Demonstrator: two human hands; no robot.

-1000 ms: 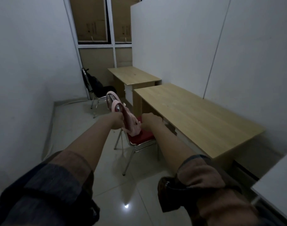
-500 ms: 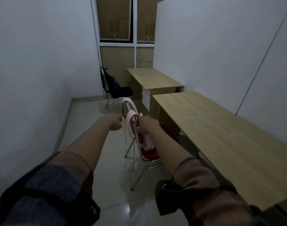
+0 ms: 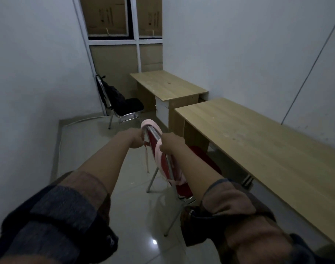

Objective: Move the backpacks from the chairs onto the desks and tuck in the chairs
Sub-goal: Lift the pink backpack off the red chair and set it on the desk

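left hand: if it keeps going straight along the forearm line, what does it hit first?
Probably the pink backpack strap draped over the red chair backrest; the left hand is already at it. Past that, bare floor, then the black chair. Depth is uncertain.

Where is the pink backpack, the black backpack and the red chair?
pink backpack (image 3: 159, 153): head view, strap over the chair back.
black backpack (image 3: 113, 95): head view, its body.
red chair (image 3: 199, 152): head view, seat cushion.

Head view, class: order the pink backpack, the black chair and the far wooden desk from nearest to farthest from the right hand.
1. Pink backpack, hung on the red chair's back, gripped by the right hand.
2. Black chair, ahead left.
3. Far wooden desk, ahead by the window.
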